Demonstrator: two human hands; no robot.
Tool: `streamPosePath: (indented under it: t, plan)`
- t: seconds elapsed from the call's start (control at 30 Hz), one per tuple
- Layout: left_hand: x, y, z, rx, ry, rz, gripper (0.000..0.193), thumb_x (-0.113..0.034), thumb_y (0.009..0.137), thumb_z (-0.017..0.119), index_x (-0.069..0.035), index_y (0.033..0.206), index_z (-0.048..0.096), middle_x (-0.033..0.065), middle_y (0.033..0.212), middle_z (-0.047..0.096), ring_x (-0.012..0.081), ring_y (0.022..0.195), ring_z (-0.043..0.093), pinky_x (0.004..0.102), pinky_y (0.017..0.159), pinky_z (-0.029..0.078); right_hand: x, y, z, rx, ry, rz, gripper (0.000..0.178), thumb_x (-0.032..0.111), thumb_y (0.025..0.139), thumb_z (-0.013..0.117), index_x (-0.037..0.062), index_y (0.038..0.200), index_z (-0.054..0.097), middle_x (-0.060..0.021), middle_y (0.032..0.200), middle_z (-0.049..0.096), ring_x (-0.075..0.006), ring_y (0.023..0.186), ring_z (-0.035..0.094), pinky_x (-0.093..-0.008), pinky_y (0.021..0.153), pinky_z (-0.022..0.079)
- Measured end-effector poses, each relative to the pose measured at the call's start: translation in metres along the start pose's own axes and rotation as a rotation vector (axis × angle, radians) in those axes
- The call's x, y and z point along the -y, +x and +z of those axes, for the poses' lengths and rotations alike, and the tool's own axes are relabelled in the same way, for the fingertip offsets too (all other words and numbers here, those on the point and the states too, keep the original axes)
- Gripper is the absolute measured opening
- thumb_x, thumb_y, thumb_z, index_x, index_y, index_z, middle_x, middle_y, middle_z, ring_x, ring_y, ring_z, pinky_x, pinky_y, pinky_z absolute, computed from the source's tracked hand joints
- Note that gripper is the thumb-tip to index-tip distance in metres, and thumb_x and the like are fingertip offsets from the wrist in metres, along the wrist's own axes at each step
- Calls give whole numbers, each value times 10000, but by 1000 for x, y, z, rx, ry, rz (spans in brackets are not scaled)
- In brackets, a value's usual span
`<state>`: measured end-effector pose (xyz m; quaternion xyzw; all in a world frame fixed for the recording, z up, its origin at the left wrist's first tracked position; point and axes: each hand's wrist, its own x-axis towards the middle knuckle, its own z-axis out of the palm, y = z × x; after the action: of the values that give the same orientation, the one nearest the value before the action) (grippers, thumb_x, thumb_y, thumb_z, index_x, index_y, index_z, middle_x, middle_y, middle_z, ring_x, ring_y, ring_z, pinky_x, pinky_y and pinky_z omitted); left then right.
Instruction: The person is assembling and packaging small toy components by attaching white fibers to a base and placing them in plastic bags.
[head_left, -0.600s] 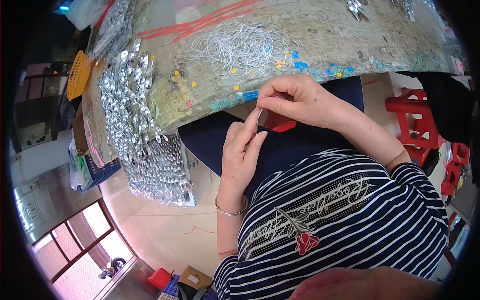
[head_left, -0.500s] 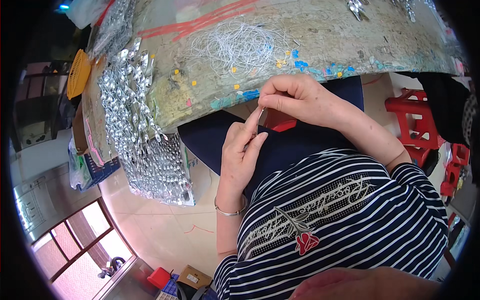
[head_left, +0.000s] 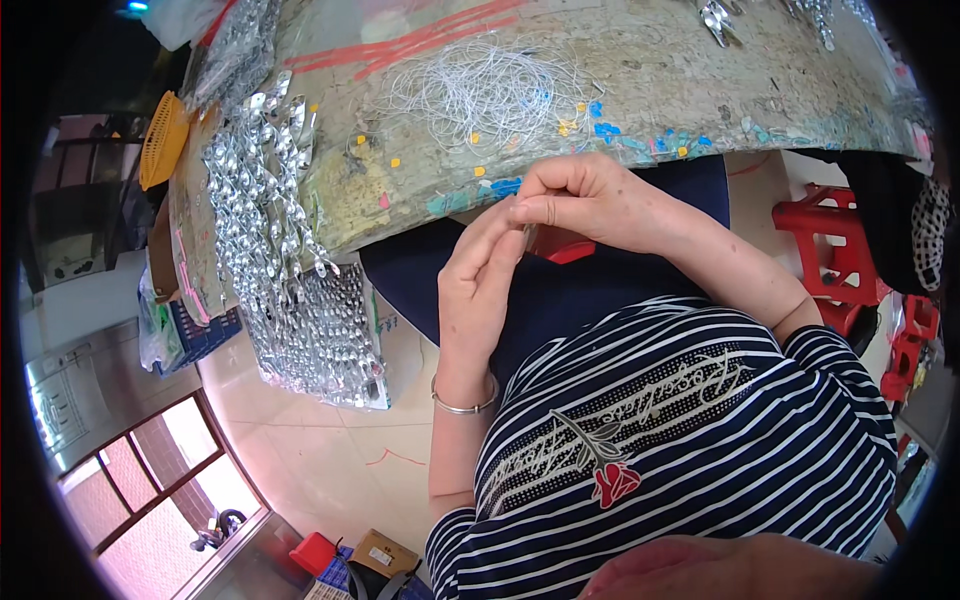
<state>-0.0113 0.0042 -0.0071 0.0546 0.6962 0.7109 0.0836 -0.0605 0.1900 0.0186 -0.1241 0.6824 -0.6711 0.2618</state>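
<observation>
In the head view, with a clock face laid over it, the tabletop (head_left: 680, 90) is stretching across the top from 10 to 2 o'clock, its worn, mottled surface bending with the lens. At 12 o'clock a loose tangle of pale thread (head_left: 495, 95) is lying on it, and red tape (head_left: 410, 40) is running just beyond, toward 11. Small yellow and blue flecks (head_left: 605, 130) are dotting the near edge around 1 o'clock. At 10, silver strands (head_left: 265, 190) are lying on the tabletop and hanging over its edge, with a yellow basket (head_left: 160, 145) tilting just outside them.

Below that edge, near the centre, the left hand (head_left: 480, 275) and the right hand (head_left: 590, 205) are meeting, fingers closed, both pinching a small thin piece (head_left: 527, 229) between their fingertips; the fingers are mostly hiding it, so its kind is escaping recognition.

Around the room, a red stool (head_left: 825, 240) is standing at 3 o'clock and a blue crate (head_left: 205, 335) is sitting at 9. A framed glass opening (head_left: 165, 490) is letting in light at 8, and a cardboard box (head_left: 385, 553) is resting near 7 on the tiled floor (head_left: 320, 450).
</observation>
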Motion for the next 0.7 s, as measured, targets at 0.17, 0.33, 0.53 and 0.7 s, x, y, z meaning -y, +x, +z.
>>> streamPosePath:
  t: [0.17,0.33,0.53,0.7]
  plan:
    - [-13,1,8,-86,-119,-161,199,-78,884,632,6,1062,666,65,928,668,73,737,571,203,636,448,4,1,1,5,79,43,167,160,924,598,8,876,649,12,769,636,-36,726,569,-204,652,479]
    - [-12,-2,10,-86,-143,-189,115,-55,855,665,-4,952,699,52,909,664,64,722,562,190,594,425,6,4,1,0,40,-1,166,161,917,609,6,881,657,10,766,640,-36,724,573,-205,649,485]
    - [-10,-6,5,-84,-130,-163,113,-56,850,669,-4,946,697,40,883,656,63,717,564,186,578,419,0,7,2,7,31,46,155,161,908,620,12,896,660,11,778,644,-32,731,572,-205,656,484]
    - [-6,-15,-11,-173,-61,-126,114,-69,853,663,-2,940,696,45,877,662,73,683,579,189,577,428,1,-3,-5,1,-221,-4,163,156,889,637,-2,924,659,0,832,653,-38,763,577,-214,673,479]
